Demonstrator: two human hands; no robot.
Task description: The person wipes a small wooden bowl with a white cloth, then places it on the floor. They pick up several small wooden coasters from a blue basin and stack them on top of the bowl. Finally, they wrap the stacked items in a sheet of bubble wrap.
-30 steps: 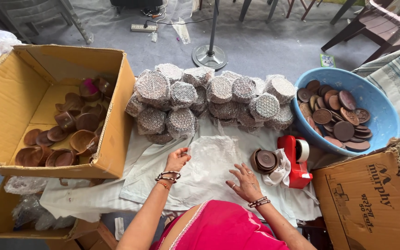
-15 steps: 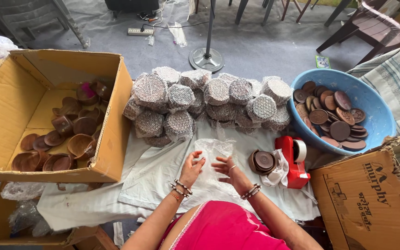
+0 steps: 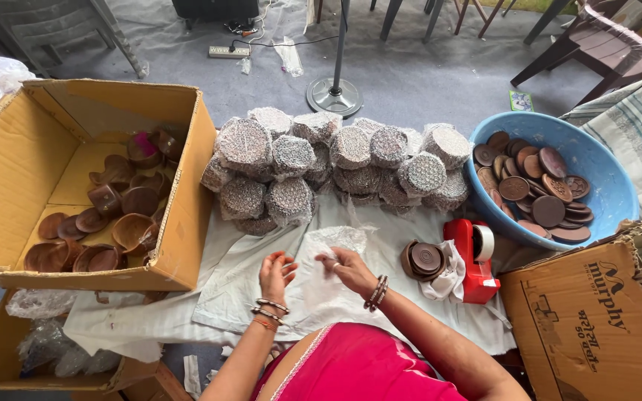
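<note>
left hand (image 3: pixel 275 273): fingers curled and a bit apart, tips on the left edge of the bubble wrap sheet (image 3: pixel 328 278). Looks like a light pinch, can't tell for sure.
right hand (image 3: pixel 349 269): pressing or pinching the sheet near its upper middle, fingers mostly closed. Honestly hard to say if gripped or just held flat.
bubble wrap sheet: spread on the white cloth (image 3: pixel 239 275) right in front, between both hands, top end crumpled.
risk, the sheet: thin and floppy, could bunch or slide on the cloth if tugged from one side only.
risk, the small stack: brown discs (image 3: pixel 423 259) just beside the right wrist, perched partly on a rag. Probably easy to knock with a forearm.
risk, the tape dispenser (image 3: pixel 472 256): red, touching that rag, close enough to get bumped too.
risk, the wrapped bundles (image 3: pixel 336 167): piled loosely behind the sheet, leaning on each other, might roll forward.
further out: blue tub (image 3: pixel 611 186) of discs on the right, cardboard box (image 3: pixel 9 163) with brown bowls on the left.
hidden: palms and fingertip contact not visible; box on the right cut off; bag contents at lower left a blur.
</note>
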